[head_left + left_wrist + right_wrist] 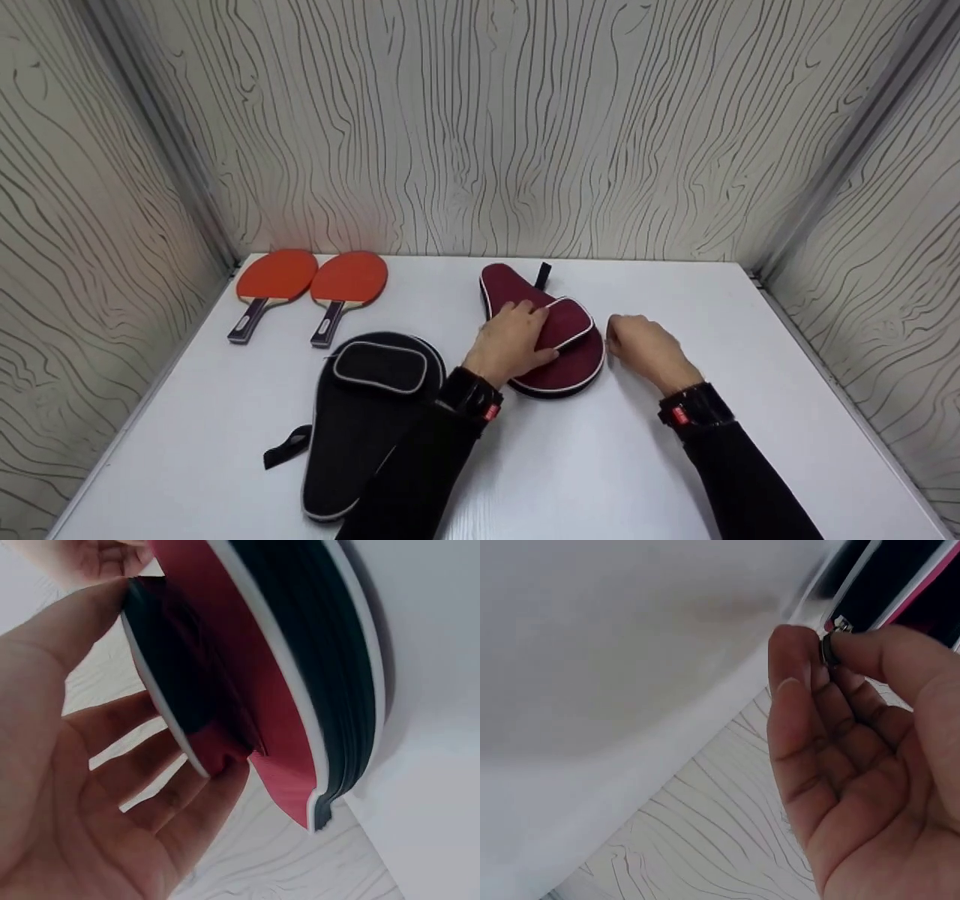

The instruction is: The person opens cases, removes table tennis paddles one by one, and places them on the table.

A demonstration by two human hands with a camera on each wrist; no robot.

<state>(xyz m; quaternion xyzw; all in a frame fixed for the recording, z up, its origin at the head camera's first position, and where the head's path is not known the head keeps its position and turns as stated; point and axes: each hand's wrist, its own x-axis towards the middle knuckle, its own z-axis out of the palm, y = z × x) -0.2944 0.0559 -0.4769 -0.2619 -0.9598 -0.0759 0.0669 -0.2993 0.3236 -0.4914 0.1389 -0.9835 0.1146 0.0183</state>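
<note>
A maroon table tennis paddle case with white piping lies on the white table. My left hand holds its small raised pocket, thumb on one edge and fingertips on another. At the case's right rim is my right hand, and in the right wrist view its thumb and forefinger pinch a zipper pull. Dark side fabric shows along the case's edge in the left wrist view. A short black strap sticks out behind the case.
Left of the maroon case lies a black paddle case with grey piping, partly under my left sleeve. Two red paddles, a left one and a right one, lie at the back left. Patterned panels enclose the table.
</note>
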